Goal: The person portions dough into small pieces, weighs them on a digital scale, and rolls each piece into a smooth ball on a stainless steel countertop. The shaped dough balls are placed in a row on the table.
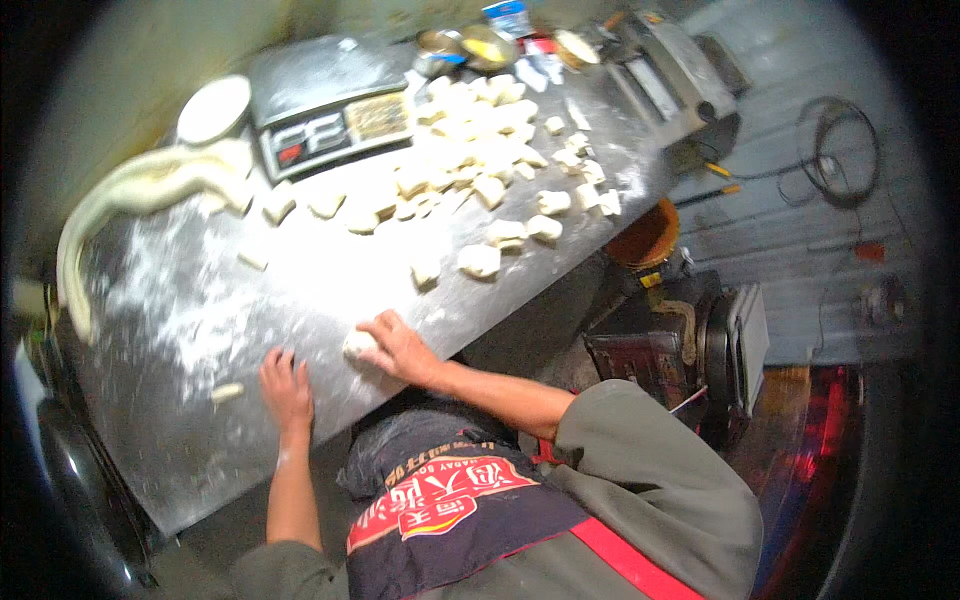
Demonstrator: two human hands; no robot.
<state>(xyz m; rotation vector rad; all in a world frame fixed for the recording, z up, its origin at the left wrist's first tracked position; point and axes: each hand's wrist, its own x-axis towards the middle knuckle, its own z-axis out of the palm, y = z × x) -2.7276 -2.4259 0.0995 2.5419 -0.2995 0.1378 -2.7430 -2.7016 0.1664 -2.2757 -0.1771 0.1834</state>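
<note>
My right hand [403, 351] is curled over a pale piece of dough [358, 344] near the front edge of a floured metal worktable [150, 450]. To its left, my left hand [287, 391] rests on the tabletop with its fingers somewhat apart and holds nothing. A small strip of dough [227, 392] lies just left of that hand. Beyond my hands, several cut dough lumps [480, 261] are scattered, and a large heap of dough pieces [472, 124] sits farther back. A long, thick rope of dough [124, 187] curves along the left side of the table.
A digital scale [330, 105] stands at the back beside a round white item [215, 110]. Metal bowls [487, 49] and a metal machine [667, 82] stand at the far end. An orange bucket [649, 236] is below the table's right edge. A coiled cable [836, 150] lies farther right.
</note>
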